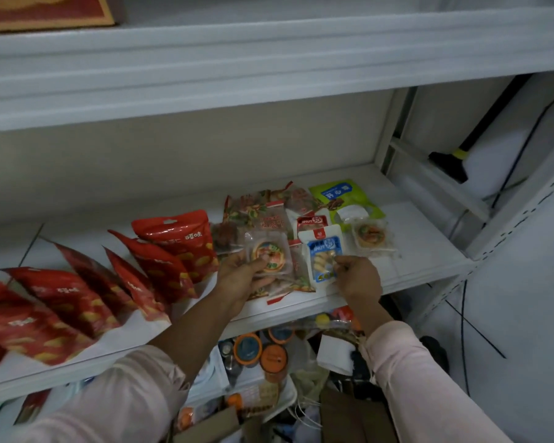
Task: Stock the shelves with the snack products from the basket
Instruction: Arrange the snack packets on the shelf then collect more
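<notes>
My left hand (242, 276) grips a clear packet with a round orange pastry (267, 254), held just above the white shelf (422, 247). My right hand (357, 276) pinches the lower edge of a blue and white peanut packet (322, 254), which lies on the shelf. Behind them lie brown patterned snack packets (256, 209), a red and white peanut packet (312, 222), a green pouch (343, 195) and a second round pastry packet (370, 235). The basket is not clearly in view.
A row of red snack bags (160, 263) leans along the shelf's left half. An upper shelf (237, 68) overhangs. Below the shelf edge sit orange-lidded cups (272, 356) and mixed clutter. A black-handled tool (451, 161) and cables lie to the right.
</notes>
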